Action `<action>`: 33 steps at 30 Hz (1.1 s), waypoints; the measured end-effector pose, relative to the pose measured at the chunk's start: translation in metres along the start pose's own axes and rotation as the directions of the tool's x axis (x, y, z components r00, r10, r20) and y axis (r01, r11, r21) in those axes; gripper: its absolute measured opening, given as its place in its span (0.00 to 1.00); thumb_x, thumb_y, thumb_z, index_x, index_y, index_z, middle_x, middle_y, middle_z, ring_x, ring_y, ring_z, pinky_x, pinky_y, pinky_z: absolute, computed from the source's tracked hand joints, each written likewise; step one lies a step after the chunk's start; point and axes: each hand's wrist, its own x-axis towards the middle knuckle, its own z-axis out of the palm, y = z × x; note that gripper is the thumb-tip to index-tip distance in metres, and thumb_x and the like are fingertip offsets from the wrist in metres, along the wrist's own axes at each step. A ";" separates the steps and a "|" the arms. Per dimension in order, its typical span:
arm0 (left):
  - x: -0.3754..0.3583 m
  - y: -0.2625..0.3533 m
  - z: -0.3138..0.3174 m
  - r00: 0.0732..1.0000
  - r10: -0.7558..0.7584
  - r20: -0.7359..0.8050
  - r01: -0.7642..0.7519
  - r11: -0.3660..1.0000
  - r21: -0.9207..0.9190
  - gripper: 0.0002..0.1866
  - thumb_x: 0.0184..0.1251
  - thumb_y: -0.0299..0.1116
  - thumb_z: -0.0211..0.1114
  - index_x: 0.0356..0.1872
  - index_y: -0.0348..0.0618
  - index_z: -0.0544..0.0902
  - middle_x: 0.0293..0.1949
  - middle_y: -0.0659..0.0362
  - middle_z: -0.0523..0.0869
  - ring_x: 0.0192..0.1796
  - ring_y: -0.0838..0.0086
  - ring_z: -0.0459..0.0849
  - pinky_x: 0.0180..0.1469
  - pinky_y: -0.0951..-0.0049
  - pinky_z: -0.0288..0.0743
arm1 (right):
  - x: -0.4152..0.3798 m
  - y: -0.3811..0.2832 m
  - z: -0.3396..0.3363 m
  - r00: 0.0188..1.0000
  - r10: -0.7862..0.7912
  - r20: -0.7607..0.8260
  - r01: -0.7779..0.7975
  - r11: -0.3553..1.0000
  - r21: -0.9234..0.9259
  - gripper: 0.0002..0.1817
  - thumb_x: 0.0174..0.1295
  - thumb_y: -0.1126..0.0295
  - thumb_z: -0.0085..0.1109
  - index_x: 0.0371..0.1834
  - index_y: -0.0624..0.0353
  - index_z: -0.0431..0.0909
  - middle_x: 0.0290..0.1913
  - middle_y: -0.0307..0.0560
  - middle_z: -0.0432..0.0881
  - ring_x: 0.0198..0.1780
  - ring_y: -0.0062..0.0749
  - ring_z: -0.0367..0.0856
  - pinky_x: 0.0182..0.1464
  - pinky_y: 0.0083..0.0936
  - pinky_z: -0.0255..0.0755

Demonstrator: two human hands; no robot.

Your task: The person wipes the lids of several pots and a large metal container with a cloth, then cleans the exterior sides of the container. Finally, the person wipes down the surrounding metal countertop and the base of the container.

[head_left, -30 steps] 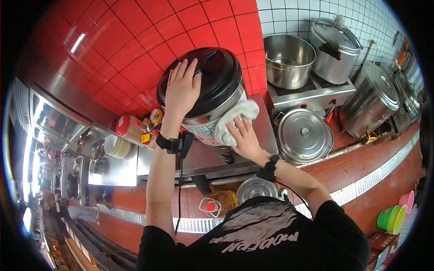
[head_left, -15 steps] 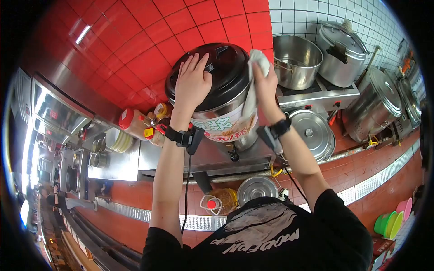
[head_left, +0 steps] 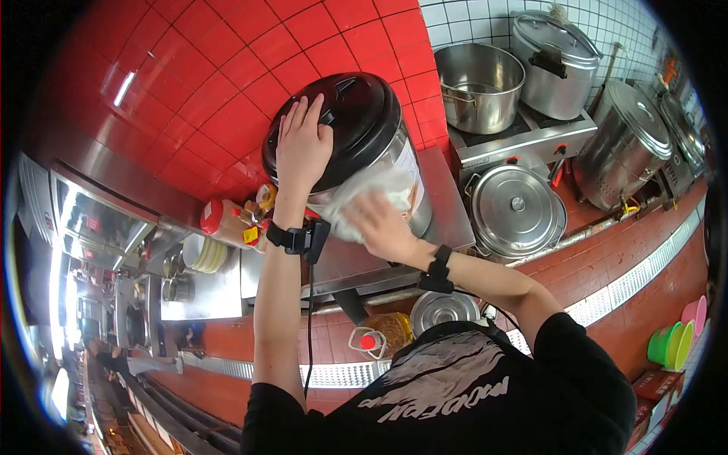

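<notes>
A steel insulated drink barrel [head_left: 422, 217] with a printed label stands on a metal counter, its black lid [head_left: 369, 106] closed. My left hand [head_left: 303, 152] rests flat on the lid's left part, fingers stretched out. With my right hand [head_left: 385, 229] I press a whitish cloth [head_left: 341, 211] against the front of the barrel, just under the lid. Cloth and fingers are smeared by motion. Most of the label is hidden behind them, and the tap cannot be made out.
Beside the counter are an open steel pot [head_left: 485, 91] and a lidded pot [head_left: 557, 76] on a stove, with another lidded pot [head_left: 516, 212] lower down. Bottles [head_left: 220, 218] and stacked plates [head_left: 208, 254] stand to the left. An oil jug [head_left: 390, 334] sits on the floor.
My right hand has swept the cloth from the barrel's right side leftward and down across its front. My left hand stays on the lid. The view has shifted slightly.
</notes>
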 end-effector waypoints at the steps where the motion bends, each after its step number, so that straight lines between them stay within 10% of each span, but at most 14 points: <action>1: 0.000 0.002 -0.003 1.000 0.000 0.009 0.000 1.000 0.010 0.26 0.66 0.34 0.50 0.67 0.46 0.74 0.66 0.45 0.75 0.71 0.54 0.70 0.74 0.55 0.58 | -0.008 0.002 0.011 1.000 0.006 -0.012 -0.007 1.000 -0.006 0.35 0.44 0.74 0.63 0.62 0.61 0.71 0.65 0.60 0.70 0.68 0.64 0.65 0.73 0.53 0.56; 4: 0.001 0.000 -0.002 1.000 0.011 0.020 -0.011 1.000 0.001 0.26 0.67 0.33 0.50 0.67 0.46 0.74 0.67 0.45 0.74 0.71 0.54 0.69 0.75 0.55 0.58 | -0.017 0.012 0.023 0.970 -0.244 -0.011 0.244 0.970 0.004 0.34 0.38 0.74 0.63 0.58 0.58 0.77 0.60 0.56 0.75 0.68 0.56 0.67 0.72 0.57 0.57; 12: 0.000 0.001 -0.004 1.000 0.003 0.031 -0.002 0.999 -0.035 0.25 0.68 0.34 0.51 0.67 0.46 0.74 0.67 0.45 0.74 0.71 0.54 0.70 0.75 0.56 0.58 | -0.034 0.016 0.003 0.982 0.183 -0.042 -0.178 0.979 0.096 0.36 0.42 0.73 0.64 0.63 0.61 0.73 0.54 0.56 0.80 0.64 0.56 0.73 0.76 0.51 0.54; 14: 0.000 0.001 -0.004 1.000 0.004 0.030 -0.004 1.000 -0.027 0.25 0.68 0.34 0.51 0.67 0.46 0.74 0.67 0.45 0.74 0.71 0.54 0.70 0.75 0.56 0.58 | -0.053 0.020 0.012 0.913 0.385 0.136 -0.406 0.892 0.198 0.43 0.44 0.73 0.67 0.69 0.65 0.63 0.63 0.63 0.73 0.69 0.60 0.66 0.75 0.49 0.54; 17: 0.000 0.000 -0.004 1.000 0.004 0.027 -0.004 1.000 -0.013 0.25 0.68 0.34 0.51 0.67 0.46 0.74 0.67 0.45 0.74 0.70 0.54 0.70 0.74 0.56 0.59 | -0.080 0.036 0.028 0.837 0.542 -0.074 -0.511 0.822 0.251 0.49 0.51 0.74 0.69 0.74 0.70 0.49 0.75 0.73 0.49 0.75 0.65 0.52 0.75 0.47 0.54; 22: 0.000 0.002 -0.005 0.999 -0.008 0.033 0.009 1.000 -0.021 0.26 0.68 0.34 0.51 0.67 0.47 0.73 0.67 0.46 0.74 0.70 0.54 0.70 0.74 0.56 0.59 | -0.122 0.053 0.035 0.776 0.629 0.043 -0.617 0.745 0.254 0.49 0.52 0.76 0.67 0.75 0.71 0.47 0.74 0.72 0.51 0.76 0.65 0.51 0.75 0.41 0.55; 30: -0.001 -0.006 0.002 1.000 0.010 -0.005 -0.010 1.000 -0.025 0.25 0.68 0.35 0.51 0.67 0.47 0.74 0.67 0.46 0.74 0.70 0.54 0.70 0.74 0.57 0.59 | -0.116 0.106 -0.020 0.648 0.761 -0.025 -0.678 0.592 0.437 0.24 0.51 0.73 0.64 0.52 0.68 0.72 0.51 0.68 0.73 0.53 0.66 0.74 0.55 0.46 0.71; 33: 0.001 -0.006 0.003 1.000 0.011 -0.010 -0.011 1.000 -0.020 0.25 0.68 0.36 0.51 0.66 0.47 0.75 0.66 0.45 0.75 0.70 0.53 0.71 0.74 0.56 0.59 | -0.032 0.094 -0.080 0.778 0.565 -0.274 -0.522 0.825 0.217 0.26 0.47 0.69 0.66 0.50 0.68 0.73 0.51 0.66 0.72 0.55 0.64 0.71 0.57 0.45 0.69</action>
